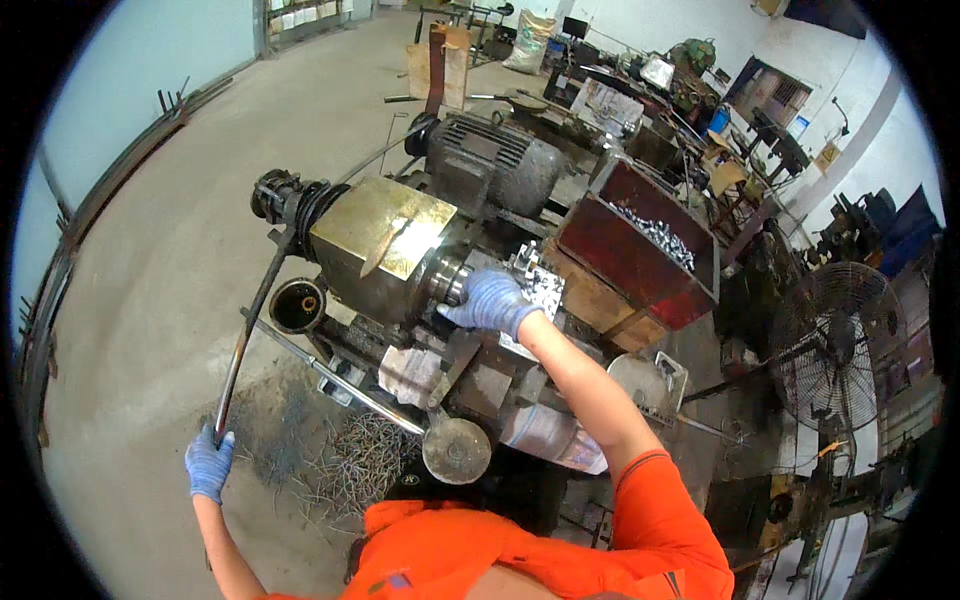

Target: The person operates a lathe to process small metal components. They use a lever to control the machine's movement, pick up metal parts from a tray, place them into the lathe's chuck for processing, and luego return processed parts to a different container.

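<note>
My left hand (209,465), in a blue-grey knit glove, is wrapped round the lower end of a long metal lever (240,365). The lever slants up to the spindle end of a small lathe-like machine. My right hand (490,302), gloved alike, is closed at the round steel chuck (443,280), thumb toward the chuck's face. Whatever lies between its fingers is hidden. Left of the chuck sits the headstock (375,230) with a brassy top plate, and a thin brown piece (385,248) rests on it. Bright metal parts lie on a plate (543,288) just right of this hand.
A dark red bin (640,240) of small shiny metal pieces stands at the right, behind it a motor (490,160). Metal shavings (360,460) litter the floor at the front left. A round pad (456,450) is close to my body; a caged fan (838,340) stands far right.
</note>
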Demonstrator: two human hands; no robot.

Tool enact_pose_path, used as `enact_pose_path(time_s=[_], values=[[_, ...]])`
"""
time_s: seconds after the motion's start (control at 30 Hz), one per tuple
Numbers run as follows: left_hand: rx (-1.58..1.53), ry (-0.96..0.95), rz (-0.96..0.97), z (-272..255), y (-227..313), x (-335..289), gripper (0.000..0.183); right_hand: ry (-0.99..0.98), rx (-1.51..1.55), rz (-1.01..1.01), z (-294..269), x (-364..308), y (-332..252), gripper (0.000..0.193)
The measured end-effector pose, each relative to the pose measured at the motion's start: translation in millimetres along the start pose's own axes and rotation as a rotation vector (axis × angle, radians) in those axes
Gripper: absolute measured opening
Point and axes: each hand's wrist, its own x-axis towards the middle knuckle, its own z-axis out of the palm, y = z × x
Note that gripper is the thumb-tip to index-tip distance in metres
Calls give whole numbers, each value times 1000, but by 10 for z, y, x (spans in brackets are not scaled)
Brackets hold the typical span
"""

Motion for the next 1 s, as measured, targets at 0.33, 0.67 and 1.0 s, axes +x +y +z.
enact_pose_path(time_s=[0.33, 0.67, 1.0], values=[[534, 380, 309, 343, -1407, 1558, 27, 44, -4, 20, 116, 25, -30, 59], [123, 357, 67, 286, -964, 1797, 26, 193, 59, 27, 49, -141, -36, 52], [-571, -105, 416, 2326, 1220, 1074, 40, 822, 194, 59, 50, -1485, 344, 23]])
